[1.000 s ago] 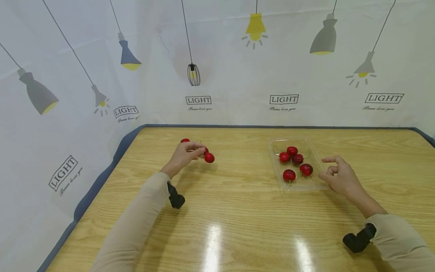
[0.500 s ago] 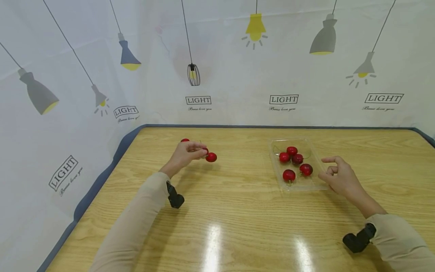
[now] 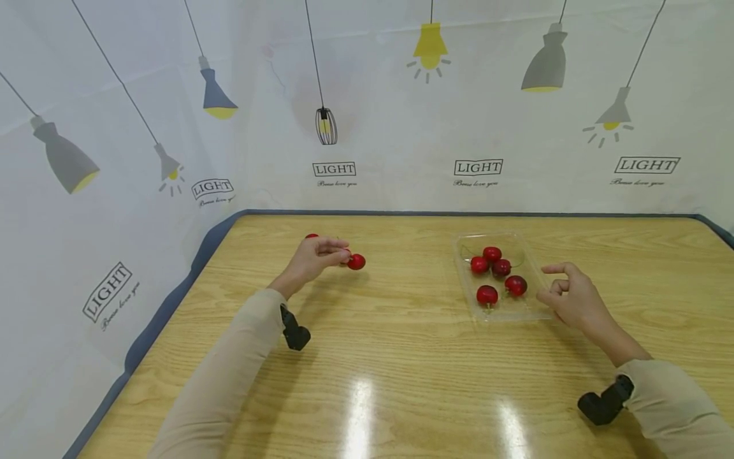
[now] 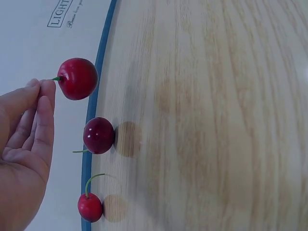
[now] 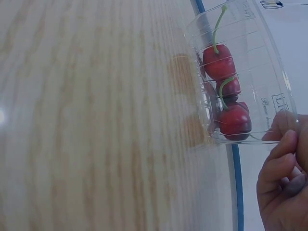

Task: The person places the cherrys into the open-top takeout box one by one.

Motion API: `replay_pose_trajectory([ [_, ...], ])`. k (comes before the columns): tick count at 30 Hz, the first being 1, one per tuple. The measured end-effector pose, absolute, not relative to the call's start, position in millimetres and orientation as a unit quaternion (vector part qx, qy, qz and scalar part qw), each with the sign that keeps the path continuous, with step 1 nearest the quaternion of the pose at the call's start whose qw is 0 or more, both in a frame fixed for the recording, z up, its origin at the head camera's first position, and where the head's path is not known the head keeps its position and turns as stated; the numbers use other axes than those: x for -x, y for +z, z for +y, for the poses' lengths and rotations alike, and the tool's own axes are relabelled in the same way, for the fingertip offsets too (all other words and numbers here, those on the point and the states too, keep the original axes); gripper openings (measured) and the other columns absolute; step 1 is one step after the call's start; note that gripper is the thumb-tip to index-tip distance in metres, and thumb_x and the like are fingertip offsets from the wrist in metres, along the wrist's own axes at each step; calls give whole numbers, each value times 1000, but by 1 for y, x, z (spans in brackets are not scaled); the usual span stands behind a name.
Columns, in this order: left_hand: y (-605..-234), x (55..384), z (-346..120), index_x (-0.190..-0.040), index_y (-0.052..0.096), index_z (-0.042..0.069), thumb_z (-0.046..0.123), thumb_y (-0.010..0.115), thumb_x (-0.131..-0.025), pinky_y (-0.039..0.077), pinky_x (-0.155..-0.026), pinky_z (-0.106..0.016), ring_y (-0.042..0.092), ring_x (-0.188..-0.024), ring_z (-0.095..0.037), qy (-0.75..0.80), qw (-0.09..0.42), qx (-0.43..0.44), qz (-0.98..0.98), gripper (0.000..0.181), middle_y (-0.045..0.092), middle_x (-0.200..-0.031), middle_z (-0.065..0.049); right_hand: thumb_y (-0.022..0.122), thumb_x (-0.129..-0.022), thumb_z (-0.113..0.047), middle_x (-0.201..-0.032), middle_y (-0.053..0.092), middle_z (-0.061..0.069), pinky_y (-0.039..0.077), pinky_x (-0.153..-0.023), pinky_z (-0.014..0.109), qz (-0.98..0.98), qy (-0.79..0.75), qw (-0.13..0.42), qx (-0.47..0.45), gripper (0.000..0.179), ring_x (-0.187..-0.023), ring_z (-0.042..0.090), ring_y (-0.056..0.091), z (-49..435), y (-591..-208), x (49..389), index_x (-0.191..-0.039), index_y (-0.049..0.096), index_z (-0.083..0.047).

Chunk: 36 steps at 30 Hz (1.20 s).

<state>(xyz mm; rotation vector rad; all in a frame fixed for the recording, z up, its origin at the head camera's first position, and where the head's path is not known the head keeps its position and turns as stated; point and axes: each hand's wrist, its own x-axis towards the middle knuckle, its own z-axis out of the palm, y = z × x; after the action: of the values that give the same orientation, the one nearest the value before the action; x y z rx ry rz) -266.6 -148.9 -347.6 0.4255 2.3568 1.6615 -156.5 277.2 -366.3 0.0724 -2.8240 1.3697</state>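
My left hand (image 3: 309,262) pinches a red cherry (image 4: 78,79) by its green stem, thumb against fingertips. In the left wrist view this cherry hangs off the table. A dark red cherry (image 4: 98,135) and a brighter red cherry (image 4: 90,208) with a curved stem lie on the table beyond that hand; in the head view it partly covers them. At the right, my right hand (image 3: 579,303) pinches the near-right rim of a clear plastic box (image 5: 279,62). Several cherries, among them a red cherry (image 3: 487,295) and a darker cherry (image 3: 516,285), lie inside it.
The wooden table (image 3: 395,357) has a blue edge (image 3: 367,212) along its back and left sides. A white backdrop (image 3: 378,102) printed with lamps rises behind it. Black wrist cameras sit on both sleeves, one of them the left camera (image 3: 295,331).
The cherry in my left hand has shifted slightly right and then a little upward in the head view. My right hand and the box stay about where they were.
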Motion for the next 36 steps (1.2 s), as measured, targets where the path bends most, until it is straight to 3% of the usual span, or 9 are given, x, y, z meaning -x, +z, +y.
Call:
replay_pose_trajectory([
  [14, -346, 267, -144, -108, 55, -9, 9, 63, -82, 44, -81, -46, 63, -81, -24, 603, 104, -113, 783, 33, 62, -95, -22, 51, -86, -5, -56, 43, 2, 32, -36, 27, -897, 442, -3, -20, 47, -36, 11, 33, 276, -365, 157, -124, 30, 10],
  [22, -345, 267, -141, -101, 59, -5, 10, 64, -81, 46, -78, -46, 63, -77, -22, 601, 74, -101, 789, 25, 65, -90, -18, 50, -85, -5, -56, 43, 1, 32, -36, 28, -895, 445, -2, -21, 46, -36, 11, 33, 275, -365, 158, -124, 31, 9],
  [36, -338, 266, -134, -103, 58, -6, 14, 65, -81, 46, -79, -43, 63, -78, -15, 607, 51, -86, 789, 30, 66, -92, -14, 51, -85, -6, -56, 43, 1, 33, -36, 28, -897, 442, -2, -21, 46, -36, 12, 34, 277, -367, 158, -124, 31, 9],
])
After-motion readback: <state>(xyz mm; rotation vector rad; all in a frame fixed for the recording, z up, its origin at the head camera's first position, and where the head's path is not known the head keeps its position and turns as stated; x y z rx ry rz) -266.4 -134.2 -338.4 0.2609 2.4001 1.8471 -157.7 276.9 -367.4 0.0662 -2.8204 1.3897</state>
